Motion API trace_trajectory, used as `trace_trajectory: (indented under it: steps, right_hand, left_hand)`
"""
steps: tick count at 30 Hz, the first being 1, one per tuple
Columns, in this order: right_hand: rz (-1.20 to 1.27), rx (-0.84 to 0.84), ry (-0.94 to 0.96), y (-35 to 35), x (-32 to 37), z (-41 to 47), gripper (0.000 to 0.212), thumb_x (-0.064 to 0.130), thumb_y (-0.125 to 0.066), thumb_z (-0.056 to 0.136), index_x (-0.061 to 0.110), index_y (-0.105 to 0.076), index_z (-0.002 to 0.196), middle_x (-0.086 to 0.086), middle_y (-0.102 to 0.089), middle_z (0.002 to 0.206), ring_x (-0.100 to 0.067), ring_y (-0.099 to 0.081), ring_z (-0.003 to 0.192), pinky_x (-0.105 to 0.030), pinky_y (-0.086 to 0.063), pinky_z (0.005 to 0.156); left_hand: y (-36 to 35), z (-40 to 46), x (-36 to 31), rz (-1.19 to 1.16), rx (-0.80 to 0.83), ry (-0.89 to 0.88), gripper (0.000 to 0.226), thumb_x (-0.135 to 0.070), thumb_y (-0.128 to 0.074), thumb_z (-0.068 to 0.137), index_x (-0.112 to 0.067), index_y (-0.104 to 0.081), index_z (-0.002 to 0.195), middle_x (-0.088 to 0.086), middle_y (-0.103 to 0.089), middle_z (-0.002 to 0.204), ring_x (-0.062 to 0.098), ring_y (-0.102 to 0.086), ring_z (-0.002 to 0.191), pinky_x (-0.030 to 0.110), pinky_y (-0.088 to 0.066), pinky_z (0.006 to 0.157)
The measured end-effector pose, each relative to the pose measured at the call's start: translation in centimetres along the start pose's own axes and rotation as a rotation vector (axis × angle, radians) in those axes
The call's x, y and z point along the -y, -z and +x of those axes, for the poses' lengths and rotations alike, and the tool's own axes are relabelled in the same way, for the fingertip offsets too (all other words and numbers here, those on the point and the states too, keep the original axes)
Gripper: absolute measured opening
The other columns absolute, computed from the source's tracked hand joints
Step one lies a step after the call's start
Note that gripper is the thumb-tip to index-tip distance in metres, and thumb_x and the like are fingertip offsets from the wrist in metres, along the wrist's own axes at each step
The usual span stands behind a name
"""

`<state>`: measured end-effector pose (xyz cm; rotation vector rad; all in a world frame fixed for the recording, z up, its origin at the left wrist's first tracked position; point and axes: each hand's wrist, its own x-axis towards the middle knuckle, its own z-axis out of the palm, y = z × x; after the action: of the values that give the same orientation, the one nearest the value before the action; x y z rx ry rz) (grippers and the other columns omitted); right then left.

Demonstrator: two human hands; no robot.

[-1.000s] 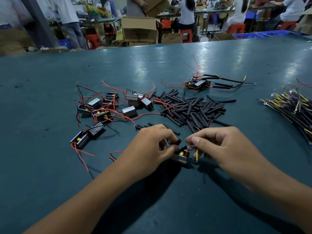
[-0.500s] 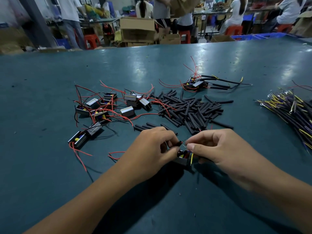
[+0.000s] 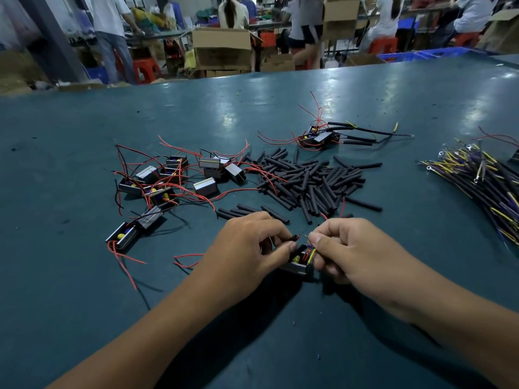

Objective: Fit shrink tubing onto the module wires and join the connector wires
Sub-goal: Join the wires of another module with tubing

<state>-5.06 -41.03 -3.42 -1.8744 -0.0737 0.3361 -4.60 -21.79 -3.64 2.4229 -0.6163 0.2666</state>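
Note:
A small black module [image 3: 296,263] with red and yellow wires lies on the green table between my hands. My left hand [image 3: 247,248] pinches a short black piece of shrink tubing [image 3: 293,237] at the module's wire end. My right hand [image 3: 348,248] pinches a thin wire next to the module, with fingers curled. The wire tips between my fingertips are too small to tell apart. A pile of black shrink tubing pieces [image 3: 309,183] lies just beyond my hands.
Several loose modules with red wires [image 3: 174,181] are scattered at the left. One module with tubing fitted [image 3: 320,137] lies farther back. A bundle of black and yellow connector wires [image 3: 488,178] lies at the right. People and cardboard boxes [image 3: 222,49] stand beyond the table's far edge.
My hands and the module stay in about the same spot. The fingertips have drawn closer together over the wire ends, and the yellow wire has tucked in by my right thumb.

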Motion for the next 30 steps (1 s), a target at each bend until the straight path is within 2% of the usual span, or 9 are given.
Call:
trace_trajectory:
  steps: [4, 9, 19, 26, 30]
  right_hand:
    - [0.183, 0.034, -0.028, 0.1, 0.1, 0.1, 0.020, 0.011, -0.055, 0.101, 0.009, -0.064, 0.083, -0.001, -0.065, 0.064, -0.009, -0.044, 0.051, -0.018, -0.035, 0.046]
    - [0.311, 0.065, -0.023, 0.1, 0.1, 0.3, 0.018, 0.000, -0.055, 0.098, 0.004, -0.066, 0.085, -0.006, -0.064, 0.067, -0.009, -0.047, 0.052, -0.016, -0.035, 0.044]
    - [0.296, -0.031, 0.082, -0.8, -0.5, 0.4, 0.015, 0.012, -0.070, 0.090, 0.017, -0.074, 0.076, -0.005, -0.062, 0.063, -0.010, -0.053, 0.054, -0.015, -0.040, 0.047]
    - [0.308, -0.042, 0.098, -1.1, -0.6, 0.5, 0.017, 0.010, -0.071, 0.088, 0.022, -0.074, 0.077, -0.004, -0.067, 0.064, -0.010, -0.057, 0.055, -0.015, -0.044, 0.051]
    - [0.325, -0.049, 0.076, -1.1, -0.5, 0.6, 0.014, 0.010, -0.073, 0.088, 0.019, -0.073, 0.077, -0.007, -0.070, 0.067, -0.011, -0.057, 0.055, -0.016, -0.045, 0.050]
  left_hand:
    - [0.0, 0.0, -0.1, -0.003, -0.011, -0.007, 0.006, -0.022, -0.075, 0.088, -0.017, -0.076, 0.086, -0.015, -0.059, 0.076, -0.003, -0.053, 0.070, 0.006, -0.033, 0.063]
    - [0.1, 0.1, 0.0, 0.002, -0.014, -0.003, 0.005, -0.021, -0.074, 0.088, -0.017, -0.078, 0.090, -0.008, -0.064, 0.079, 0.007, -0.056, 0.074, 0.011, -0.037, 0.063]
    - [0.0, 0.0, 0.1, -0.018, -0.014, 0.028, 0.006, -0.024, -0.074, 0.089, -0.019, -0.078, 0.090, -0.009, -0.062, 0.080, 0.006, -0.057, 0.075, 0.010, -0.038, 0.064]
    - [-0.1, -0.1, 0.0, -0.035, -0.008, 0.034, 0.008, -0.019, -0.072, 0.090, -0.019, -0.080, 0.094, -0.003, -0.064, 0.081, 0.008, -0.056, 0.072, 0.020, -0.042, 0.064]
    - [-0.1, -0.1, 0.0, -0.038, 0.026, 0.038, 0.013, -0.019, -0.069, 0.093, -0.021, -0.079, 0.101, -0.004, -0.061, 0.085, 0.006, -0.054, 0.076, 0.024, -0.044, 0.067]
